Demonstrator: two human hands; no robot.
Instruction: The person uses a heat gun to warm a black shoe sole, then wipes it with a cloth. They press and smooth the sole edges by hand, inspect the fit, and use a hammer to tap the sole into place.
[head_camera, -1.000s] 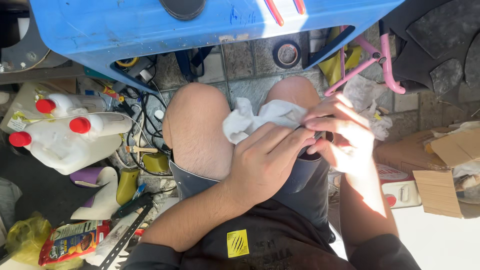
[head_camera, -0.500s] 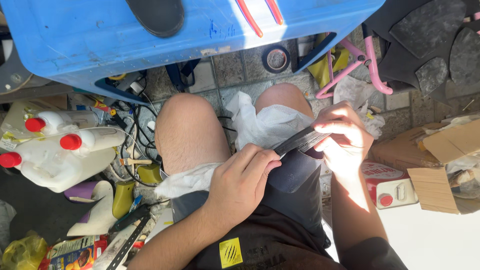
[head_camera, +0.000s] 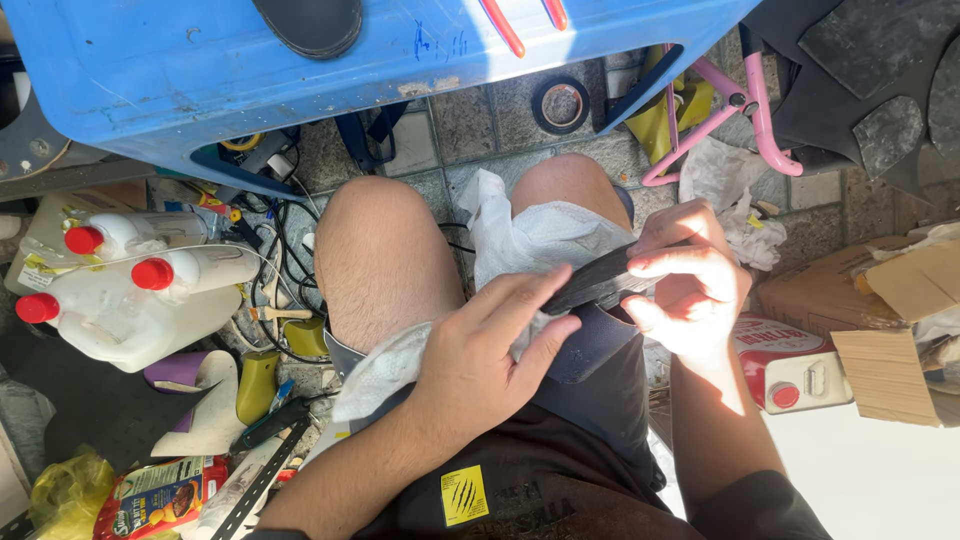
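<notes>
Both hands grip one dark strip (head_camera: 600, 285) over the lap: left hand (head_camera: 490, 350) presses cloth (head_camera: 530, 240), right hand (head_camera: 690, 285) pinches its end; strip could slip off the knee edge.

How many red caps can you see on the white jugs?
3 red round caps on the white plastic jugs at the left: one upper, one in the middle, one lowest, farthest left. More jugs may hide behind the clutter.

One cam, on the head. Looks straight down, close to the lap and both knees (head_camera: 385, 255). Floor (head_camera: 470, 125) w/ stuff sits farther off. Blue table (head_camera: 200, 70) at top edge.
</notes>
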